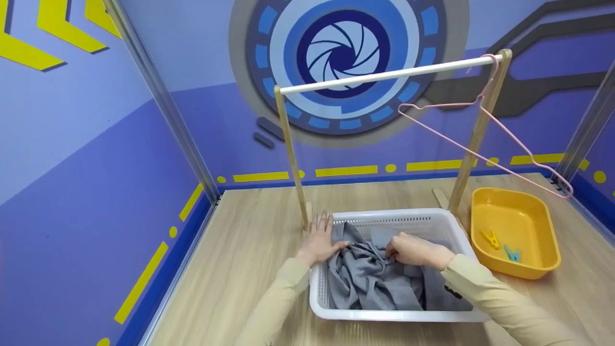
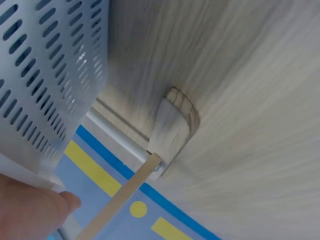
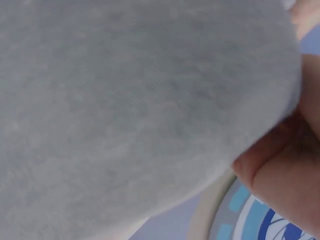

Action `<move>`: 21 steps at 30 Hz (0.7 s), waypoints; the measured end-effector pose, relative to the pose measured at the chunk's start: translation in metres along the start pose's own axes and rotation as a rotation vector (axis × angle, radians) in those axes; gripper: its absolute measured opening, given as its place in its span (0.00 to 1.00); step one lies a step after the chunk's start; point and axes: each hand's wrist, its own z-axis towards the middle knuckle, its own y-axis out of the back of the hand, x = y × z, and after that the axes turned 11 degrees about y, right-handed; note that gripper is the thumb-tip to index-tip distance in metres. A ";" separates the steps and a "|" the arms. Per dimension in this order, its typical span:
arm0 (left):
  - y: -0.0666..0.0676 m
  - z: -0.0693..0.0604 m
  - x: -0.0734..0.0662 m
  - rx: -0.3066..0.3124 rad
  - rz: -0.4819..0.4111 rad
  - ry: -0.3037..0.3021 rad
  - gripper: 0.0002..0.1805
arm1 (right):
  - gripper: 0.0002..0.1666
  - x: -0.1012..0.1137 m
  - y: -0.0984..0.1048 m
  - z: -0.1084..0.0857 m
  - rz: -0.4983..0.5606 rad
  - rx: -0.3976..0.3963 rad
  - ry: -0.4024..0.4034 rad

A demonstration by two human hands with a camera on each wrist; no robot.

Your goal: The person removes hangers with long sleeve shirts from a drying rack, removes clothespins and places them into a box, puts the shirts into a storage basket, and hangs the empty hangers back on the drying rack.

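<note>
Crumpled grey cloth point(image 1: 370, 274) fills much of a white plastic basket point(image 1: 384, 315) with slotted sides; folds hide what kind of piece it is. My right hand point(image 1: 417, 250) pinches some of the cloth near the basket's middle. Close up in the right wrist view, the grey cloth point(image 3: 150, 110) covers most of the picture, its edge held by the fingers point(image 3: 280, 170). My left hand point(image 1: 318, 241) rests on the basket's left rim, fingers stretched forward and thumb over the cloth. Below the basket wall point(image 2: 55, 65) in the left wrist view, part of that hand point(image 2: 35, 207) touches the rim.
Behind the basket stands a wooden rack with a white rod point(image 1: 384, 76). From its right end hangs a pink hanger point(image 1: 461, 139). At right, a yellow tub point(image 1: 521, 269) holds a yellow clothespin point(image 1: 491, 239) and a teal clothespin point(image 1: 512, 253). Printed walls enclose the wooden table point(image 1: 230, 259).
</note>
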 end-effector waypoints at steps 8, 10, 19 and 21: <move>0.000 -0.003 0.012 0.009 -0.097 -0.001 0.46 | 0.12 -0.005 0.010 -0.001 0.039 -0.106 -0.029; 0.000 -0.003 0.014 0.010 -0.104 0.004 0.45 | 0.13 -0.008 0.013 -0.002 0.026 -0.140 -0.029; 0.019 -0.004 0.006 -0.088 -0.058 -0.035 0.44 | 0.16 -0.013 0.032 -0.013 -0.012 -0.305 -0.122; 0.028 -0.004 0.004 -0.133 -0.039 -0.046 0.44 | 0.24 -0.013 0.037 -0.016 -0.055 -0.349 -0.160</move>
